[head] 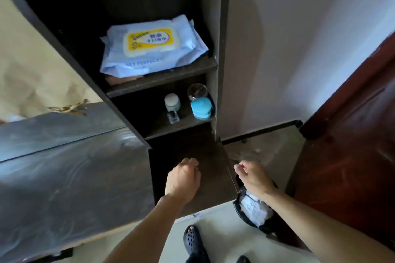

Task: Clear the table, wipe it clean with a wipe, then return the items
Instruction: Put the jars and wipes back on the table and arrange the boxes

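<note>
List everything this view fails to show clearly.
- Head view: what lies under the wipes pack; the pack covers it.
- Cup contents: blurred.
- Left hand and right hand: fingers curl away, so any hold is hidden.
- Bin: partly behind the right arm.

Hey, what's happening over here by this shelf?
A person stands at a dark shelf unit. The left hand, holding nothing, hovers over the dark bottom surface. The right hand hovers over a black bin of white crumpled waste; whether its fingers pinch anything is unclear. A pack of wipes lies on the upper shelf, small jars below.
</note>
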A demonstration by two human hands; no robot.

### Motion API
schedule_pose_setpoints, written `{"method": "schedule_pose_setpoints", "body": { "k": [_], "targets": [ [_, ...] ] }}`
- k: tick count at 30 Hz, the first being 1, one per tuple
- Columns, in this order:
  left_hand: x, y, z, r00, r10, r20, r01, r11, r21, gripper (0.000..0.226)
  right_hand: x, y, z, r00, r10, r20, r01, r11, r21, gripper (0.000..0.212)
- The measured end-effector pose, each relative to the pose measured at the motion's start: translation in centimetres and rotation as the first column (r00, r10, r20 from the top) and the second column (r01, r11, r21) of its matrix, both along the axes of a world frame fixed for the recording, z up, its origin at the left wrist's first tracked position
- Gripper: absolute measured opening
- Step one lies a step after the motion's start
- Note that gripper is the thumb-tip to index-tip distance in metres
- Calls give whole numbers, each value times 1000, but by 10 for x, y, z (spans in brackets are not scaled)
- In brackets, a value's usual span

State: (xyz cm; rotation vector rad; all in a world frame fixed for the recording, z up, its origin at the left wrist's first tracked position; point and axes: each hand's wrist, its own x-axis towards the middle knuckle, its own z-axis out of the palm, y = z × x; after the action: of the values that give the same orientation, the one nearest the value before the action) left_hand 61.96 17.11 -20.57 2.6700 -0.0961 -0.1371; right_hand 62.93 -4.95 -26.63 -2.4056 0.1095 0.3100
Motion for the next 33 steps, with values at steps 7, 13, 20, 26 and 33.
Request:
{"method": "schedule_pose_setpoints", "body": {
  "k": [7, 13, 20, 26, 33],
  "targets": [
    [47, 47, 19, 994, 70, 88, -69, 997, -20, 26, 63, 60, 63, 840, 233, 490, -155, 968, -195, 22],
    [96, 70, 11, 991, -7, 137, -3, 997, 72, 35, 121, 103, 73, 812, 413, 413, -177, 848, -499, 64],
    [148, 85, -11, 996, -62, 59, 53, 988, 147, 60, 152, 125, 56, 896, 307, 320, -91, 833, -545, 75],
    [168, 89, -21, 988, -116, 97, 109, 991, 79, 49, 155, 132, 55, 901, 248, 356, -36, 860, -509, 58],
    [142, 96, -13, 989, -111, 102, 111, 994, 11, 39, 141, 127, 68, 924, 235, 301, -80, 890, -448, 55]
  ]
}}
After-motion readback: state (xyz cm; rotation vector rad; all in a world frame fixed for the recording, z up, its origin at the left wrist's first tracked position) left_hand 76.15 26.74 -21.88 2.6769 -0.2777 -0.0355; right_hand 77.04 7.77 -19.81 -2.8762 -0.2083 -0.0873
